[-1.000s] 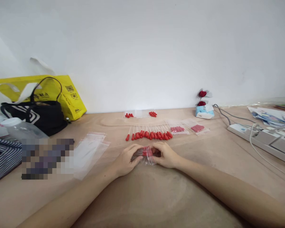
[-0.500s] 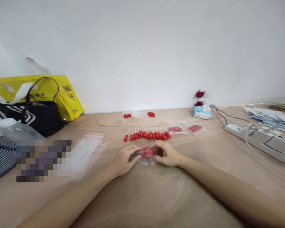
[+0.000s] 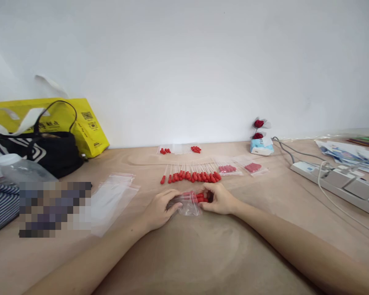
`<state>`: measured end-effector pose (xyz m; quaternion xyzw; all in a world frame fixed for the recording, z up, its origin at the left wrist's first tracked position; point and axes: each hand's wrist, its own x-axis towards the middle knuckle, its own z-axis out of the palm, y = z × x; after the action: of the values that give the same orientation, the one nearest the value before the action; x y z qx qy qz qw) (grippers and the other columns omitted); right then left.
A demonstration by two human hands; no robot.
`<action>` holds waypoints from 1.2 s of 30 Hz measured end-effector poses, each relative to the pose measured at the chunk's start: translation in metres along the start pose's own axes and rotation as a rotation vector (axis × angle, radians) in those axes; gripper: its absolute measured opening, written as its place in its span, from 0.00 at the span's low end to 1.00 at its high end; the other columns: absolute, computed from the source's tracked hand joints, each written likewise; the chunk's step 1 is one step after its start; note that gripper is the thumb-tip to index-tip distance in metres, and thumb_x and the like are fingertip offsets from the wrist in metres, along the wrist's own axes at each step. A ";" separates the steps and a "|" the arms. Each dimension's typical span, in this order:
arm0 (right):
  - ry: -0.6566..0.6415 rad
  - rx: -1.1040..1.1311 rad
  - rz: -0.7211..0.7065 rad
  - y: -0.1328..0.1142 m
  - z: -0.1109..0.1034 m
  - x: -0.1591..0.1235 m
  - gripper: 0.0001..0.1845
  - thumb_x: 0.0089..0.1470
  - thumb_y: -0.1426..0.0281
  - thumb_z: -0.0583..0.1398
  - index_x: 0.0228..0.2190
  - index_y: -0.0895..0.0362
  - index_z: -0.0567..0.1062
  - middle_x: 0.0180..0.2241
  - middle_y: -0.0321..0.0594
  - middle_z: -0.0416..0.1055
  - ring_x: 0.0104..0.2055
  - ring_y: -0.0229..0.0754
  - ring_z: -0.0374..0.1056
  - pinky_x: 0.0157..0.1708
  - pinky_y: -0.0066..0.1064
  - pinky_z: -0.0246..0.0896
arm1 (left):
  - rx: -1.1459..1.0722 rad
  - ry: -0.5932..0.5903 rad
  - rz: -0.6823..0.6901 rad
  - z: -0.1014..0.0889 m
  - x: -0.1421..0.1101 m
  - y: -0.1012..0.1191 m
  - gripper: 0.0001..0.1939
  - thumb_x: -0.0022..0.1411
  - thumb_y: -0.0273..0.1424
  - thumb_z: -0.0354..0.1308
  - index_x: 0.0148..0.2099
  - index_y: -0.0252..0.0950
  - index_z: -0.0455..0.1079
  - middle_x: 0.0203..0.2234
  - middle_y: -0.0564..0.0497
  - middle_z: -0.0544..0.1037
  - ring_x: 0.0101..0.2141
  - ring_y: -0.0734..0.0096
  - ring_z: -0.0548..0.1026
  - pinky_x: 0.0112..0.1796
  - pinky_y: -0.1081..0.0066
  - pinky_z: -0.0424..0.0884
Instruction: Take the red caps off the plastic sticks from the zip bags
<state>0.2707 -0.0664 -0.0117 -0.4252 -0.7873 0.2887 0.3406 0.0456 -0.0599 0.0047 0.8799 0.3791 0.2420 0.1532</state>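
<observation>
My left hand [image 3: 161, 209] is closed on a clear zip bag [image 3: 189, 208], fingers along its top and thumb at its near side. Several droppers with red rubber bulbs [image 3: 200, 197] lie partly in the bag, their bulbs sticking out of its mouth on the right. My right hand [image 3: 219, 199] is curled round those bulbs, its thumb and fingers at their ends. Just beyond both hands lies a row of loose droppers [image 3: 190, 176], red bulbs toward me and thin clear tubes pointing away.
Two filled zip bags [image 3: 227, 169] lie right of the row. More droppers [image 3: 196, 149] rest by the wall. Flat clear bags [image 3: 113, 200] lie left. A power strip [image 3: 335, 180], tissue pack [image 3: 261, 146], black bag [image 3: 55, 153] and yellow bag [image 3: 95, 135] stand around.
My right hand has shifted from the bag's edge to the red bulbs, which now show outside the bag's mouth. The view has shifted slightly; my left hand keeps its hold.
</observation>
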 end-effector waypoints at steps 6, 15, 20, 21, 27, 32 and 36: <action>-0.037 0.078 0.127 0.011 -0.018 -0.005 0.10 0.37 0.74 0.60 0.27 0.57 0.66 0.19 0.28 0.59 0.20 0.29 0.55 0.19 0.21 0.49 | -0.002 -0.032 -0.008 -0.002 -0.002 -0.003 0.12 0.56 0.32 0.51 0.44 0.37 0.66 0.39 0.49 0.74 0.39 0.69 0.71 0.40 0.69 0.67; 0.027 0.476 0.231 0.020 -0.028 -0.011 0.15 0.38 0.68 0.62 0.29 0.57 0.63 0.20 0.29 0.64 0.20 0.30 0.61 0.19 0.23 0.55 | -0.004 -0.093 -0.009 -0.008 -0.002 -0.012 0.15 0.57 0.36 0.52 0.46 0.38 0.66 0.42 0.48 0.73 0.43 0.67 0.70 0.44 0.66 0.65; 0.121 0.635 0.227 0.022 -0.039 -0.008 0.17 0.35 0.66 0.64 0.28 0.56 0.63 0.21 0.29 0.66 0.19 0.31 0.63 0.19 0.24 0.59 | -0.019 -0.092 -0.011 -0.008 -0.002 -0.013 0.15 0.57 0.36 0.52 0.46 0.38 0.66 0.42 0.47 0.72 0.43 0.66 0.69 0.44 0.64 0.64; 0.136 0.632 0.225 0.023 -0.043 -0.007 0.16 0.35 0.66 0.64 0.27 0.57 0.63 0.20 0.29 0.66 0.19 0.31 0.63 0.18 0.24 0.58 | -0.022 -0.092 -0.012 -0.008 -0.002 -0.013 0.15 0.56 0.36 0.52 0.46 0.38 0.66 0.42 0.47 0.72 0.43 0.65 0.69 0.44 0.64 0.64; 0.207 0.607 0.226 0.034 -0.064 -0.005 0.13 0.35 0.69 0.64 0.23 0.57 0.64 0.17 0.28 0.65 0.15 0.29 0.59 0.16 0.22 0.56 | -0.016 -0.098 -0.017 -0.009 -0.001 -0.013 0.15 0.57 0.35 0.52 0.46 0.38 0.66 0.42 0.48 0.73 0.42 0.67 0.70 0.44 0.66 0.65; 0.344 0.620 0.157 0.031 -0.082 -0.003 0.13 0.35 0.69 0.64 0.23 0.57 0.64 0.17 0.28 0.65 0.14 0.28 0.58 0.15 0.22 0.53 | -0.064 0.002 -0.010 -0.011 -0.001 -0.014 0.14 0.56 0.36 0.52 0.44 0.38 0.67 0.42 0.48 0.72 0.43 0.66 0.69 0.45 0.65 0.65; 0.549 0.552 0.072 0.009 -0.073 0.007 0.13 0.38 0.67 0.62 0.23 0.55 0.62 0.17 0.29 0.64 0.16 0.30 0.59 0.17 0.24 0.55 | -0.318 0.109 -0.183 -0.009 0.014 0.007 0.12 0.57 0.37 0.51 0.38 0.36 0.70 0.37 0.48 0.75 0.40 0.66 0.71 0.45 0.63 0.66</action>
<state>0.3292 -0.0443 0.0271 -0.4063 -0.5441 0.3770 0.6298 0.0534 -0.0534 0.0198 0.7920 0.4222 0.3312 0.2912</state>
